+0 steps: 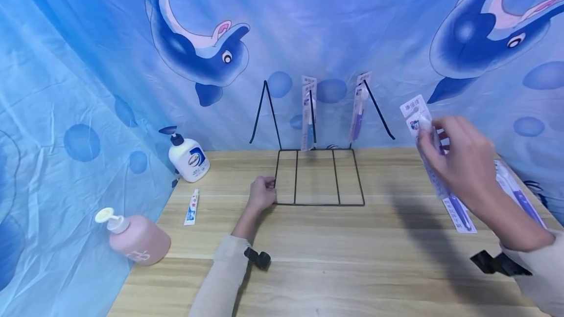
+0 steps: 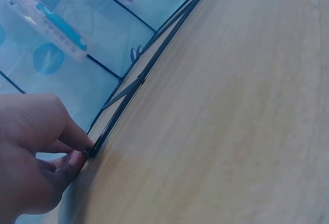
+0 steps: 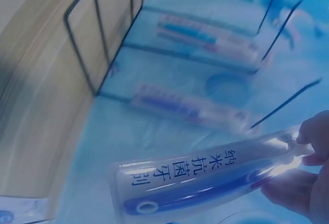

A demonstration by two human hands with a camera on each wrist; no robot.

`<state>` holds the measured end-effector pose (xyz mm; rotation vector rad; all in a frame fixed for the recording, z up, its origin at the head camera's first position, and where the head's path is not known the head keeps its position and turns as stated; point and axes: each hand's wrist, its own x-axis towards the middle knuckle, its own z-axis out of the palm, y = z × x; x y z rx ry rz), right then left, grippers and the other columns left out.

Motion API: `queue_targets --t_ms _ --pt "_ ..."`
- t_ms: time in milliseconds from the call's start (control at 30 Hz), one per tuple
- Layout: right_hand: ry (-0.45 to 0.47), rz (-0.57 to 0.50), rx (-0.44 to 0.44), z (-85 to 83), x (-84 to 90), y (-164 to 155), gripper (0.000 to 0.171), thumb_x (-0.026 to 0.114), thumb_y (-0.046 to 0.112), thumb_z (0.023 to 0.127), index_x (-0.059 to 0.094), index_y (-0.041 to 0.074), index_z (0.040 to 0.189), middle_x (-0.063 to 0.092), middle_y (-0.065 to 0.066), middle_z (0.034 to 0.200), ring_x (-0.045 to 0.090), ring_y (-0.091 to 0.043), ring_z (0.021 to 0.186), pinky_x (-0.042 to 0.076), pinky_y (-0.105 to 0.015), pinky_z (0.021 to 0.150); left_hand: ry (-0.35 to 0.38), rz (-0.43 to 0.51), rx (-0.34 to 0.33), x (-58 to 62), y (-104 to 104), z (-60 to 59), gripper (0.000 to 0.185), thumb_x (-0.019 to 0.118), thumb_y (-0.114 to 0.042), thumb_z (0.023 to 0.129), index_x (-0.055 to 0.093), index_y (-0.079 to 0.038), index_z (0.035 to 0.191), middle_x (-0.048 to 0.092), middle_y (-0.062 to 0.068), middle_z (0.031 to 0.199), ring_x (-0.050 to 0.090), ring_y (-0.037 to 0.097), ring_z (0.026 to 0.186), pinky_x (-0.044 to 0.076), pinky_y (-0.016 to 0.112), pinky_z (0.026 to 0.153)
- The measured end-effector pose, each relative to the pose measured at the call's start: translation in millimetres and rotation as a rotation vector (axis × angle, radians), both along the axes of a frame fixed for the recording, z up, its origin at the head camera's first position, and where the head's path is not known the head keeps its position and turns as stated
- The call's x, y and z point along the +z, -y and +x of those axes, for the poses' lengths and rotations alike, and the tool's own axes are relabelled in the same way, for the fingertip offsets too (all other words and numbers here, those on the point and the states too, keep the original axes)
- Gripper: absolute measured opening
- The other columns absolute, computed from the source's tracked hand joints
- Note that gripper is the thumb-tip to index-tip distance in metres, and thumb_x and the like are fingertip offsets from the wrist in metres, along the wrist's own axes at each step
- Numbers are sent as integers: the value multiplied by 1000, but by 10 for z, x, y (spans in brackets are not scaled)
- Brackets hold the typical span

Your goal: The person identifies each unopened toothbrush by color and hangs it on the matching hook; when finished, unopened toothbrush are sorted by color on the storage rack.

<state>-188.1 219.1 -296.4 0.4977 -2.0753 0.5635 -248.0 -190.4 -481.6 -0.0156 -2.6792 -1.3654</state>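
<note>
Head view: left hand pinches the near-left corner of a black wire rack at table centre. Two packaged toothbrushes hang on its upright prongs at 12 o'clock, one blue, one purple. Right hand, raised at 3 o'clock, grips a packaged toothbrush; another pack lies beneath, near the table's right edge. White pump bottle, small tube and pink pump bottle stand at 9 o'clock; bare wood lies at 6 o'clock.

Left wrist view: fingertips close on the rack wire.

Right wrist view: fingers curl round the clear pack, well apart from the rack.
</note>
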Motion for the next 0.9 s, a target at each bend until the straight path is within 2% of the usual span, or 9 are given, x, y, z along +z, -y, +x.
queue_targets --t_ms 100,267,333,433,600,700,900 --pt "-46 9 33 164 33 84 30 61 22 89 68 -6 97 64 -18 81 61 -27 65 37 -7 63 2 3 -2 9 11 5 44 55 15 75 64 13 118 66 15 90 62 23 82 57 34 79" --pt "-108 42 61 342 9 220 45 50 36 92 67 -6 91 64 -18 78 62 -26 59 45 -17 53 -2 2 5 22 20 16 45 55 14 74 64 13 118 66 15 89 62 24 82 57 35 79" --pt "-118 42 71 383 -27 265 46 50 36 92 67 -6 89 64 -17 78 61 -25 59 47 -23 49 -4 3 10 25 17 21 45 55 14 74 65 13 118 65 15 90 62 24 82 57 35 78" --pt "-105 34 84 415 -93 298 46 49 37 93 67 -6 89 64 -16 79 62 -23 60 49 -25 48 -3 10 10 11 8 21 46 55 15 74 64 13 118 65 15 90 61 24 83 57 34 77" --pt "-95 22 94 371 -184 290 46 50 37 94 68 -6 91 63 -16 79 58 -21 57 45 -25 44 4 10 -13 7 -21 36 46 55 15 74 64 13 119 65 15 92 62 24 84 57 33 78" --pt "-90 24 95 299 -238 294 41 53 32 92 68 -5 92 64 -17 82 59 -22 60 46 -31 44 9 0 1 19 -28 49 47 55 15 74 64 12 120 65 15 93 61 25 85 57 35 80" --pt "25 19 83 122 -320 325 19 64 12 87 65 -4 98 60 -17 86 59 -25 65 51 -42 49 4 -14 9 15 -42 51 47 54 14 74 65 11 120 66 14 93 62 25 86 57 36 81"
